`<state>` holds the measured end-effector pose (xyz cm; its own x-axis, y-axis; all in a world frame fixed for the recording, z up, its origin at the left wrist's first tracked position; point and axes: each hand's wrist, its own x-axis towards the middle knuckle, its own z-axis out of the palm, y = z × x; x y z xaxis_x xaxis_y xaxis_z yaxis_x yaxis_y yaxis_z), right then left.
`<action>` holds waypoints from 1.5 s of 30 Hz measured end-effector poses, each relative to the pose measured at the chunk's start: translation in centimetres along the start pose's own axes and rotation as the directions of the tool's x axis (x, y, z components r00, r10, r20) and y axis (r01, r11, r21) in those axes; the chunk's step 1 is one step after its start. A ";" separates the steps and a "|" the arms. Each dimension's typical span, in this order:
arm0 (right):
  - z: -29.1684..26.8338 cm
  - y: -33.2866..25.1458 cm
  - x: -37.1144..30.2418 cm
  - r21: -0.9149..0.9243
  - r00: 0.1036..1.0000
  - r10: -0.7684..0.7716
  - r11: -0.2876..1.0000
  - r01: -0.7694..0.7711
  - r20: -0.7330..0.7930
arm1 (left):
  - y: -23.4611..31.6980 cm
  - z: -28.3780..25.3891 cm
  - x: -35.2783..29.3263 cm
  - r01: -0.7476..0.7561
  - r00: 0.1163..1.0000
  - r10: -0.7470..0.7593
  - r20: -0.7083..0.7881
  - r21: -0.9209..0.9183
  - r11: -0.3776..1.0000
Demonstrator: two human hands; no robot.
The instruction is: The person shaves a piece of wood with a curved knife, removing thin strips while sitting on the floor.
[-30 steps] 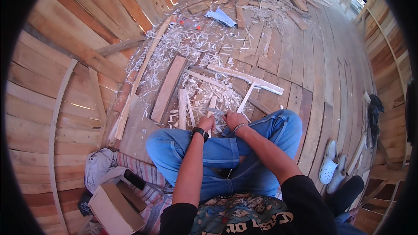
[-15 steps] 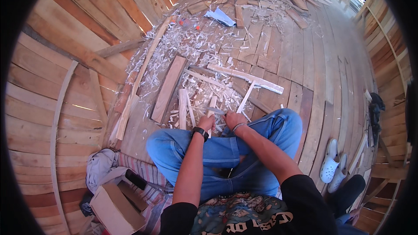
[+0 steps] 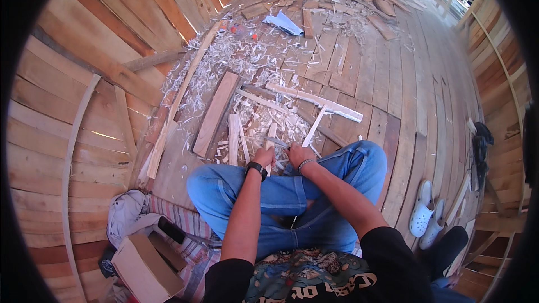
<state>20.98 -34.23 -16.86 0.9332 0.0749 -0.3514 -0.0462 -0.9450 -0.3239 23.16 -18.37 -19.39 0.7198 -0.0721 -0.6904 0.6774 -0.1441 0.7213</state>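
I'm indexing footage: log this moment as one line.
left hand: gripping wooden strip | right hand: holding bladed tool at strip | floor: wood shavings, reddish board

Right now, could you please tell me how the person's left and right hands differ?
The left hand grips a pale wood strip; the right hand holds a grey blade. A black wristwatch sits behind the left hand, a thin bracelet behind the right hand. Both are bare and close together.
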 end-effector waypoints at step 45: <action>0.5 -0.7 0.5 -0.175 0.994 -0.098 0.980 0.089 -0.044 | 0.9 0.5 -1.3 -0.053 0.999 0.053 0.009 -0.024 0.998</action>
<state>21.27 -33.40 -17.30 0.9479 0.1535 -0.2793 0.1006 -0.9757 -0.1948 22.80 -18.94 -17.89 0.7535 -0.0890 -0.6514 0.6417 -0.1159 0.7582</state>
